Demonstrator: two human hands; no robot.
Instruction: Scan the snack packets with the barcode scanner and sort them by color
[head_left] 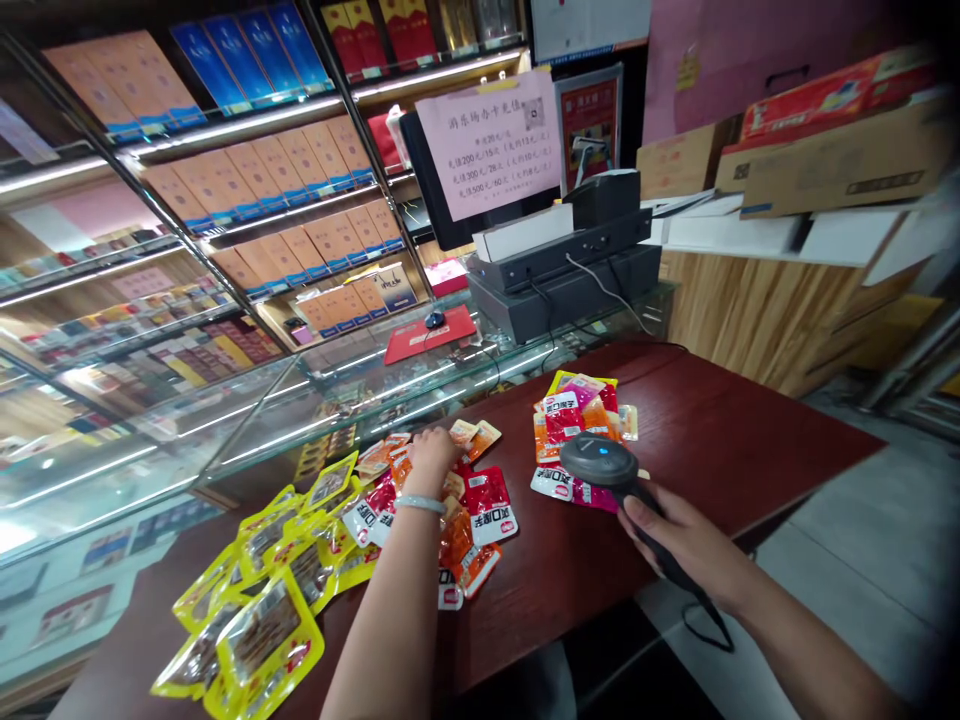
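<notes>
Scanner (600,460) is in my right hand (675,535), fingers wrapped round its handle, head above the far cluster of packets (562,415); can't tell if it touches them. My left hand (435,455) bends down over the mixed pile (491,495), fingertips hidden, so can't tell if they pinch anything. To do this well, I'd part one packet from the overlap, keep it flat and hold the scanner steady, slightly angled, as glossy wrap probably glares. Yellow packets (274,625) crowd the pile's left side, overlaps likely snag. Scanner's cable (724,635) loops below the right hand, could catch on the dark red table (750,430). Further off: mouse (434,320) on a red mat (450,330), black till unit (577,290), pink paper sign (491,150) behind it
</notes>
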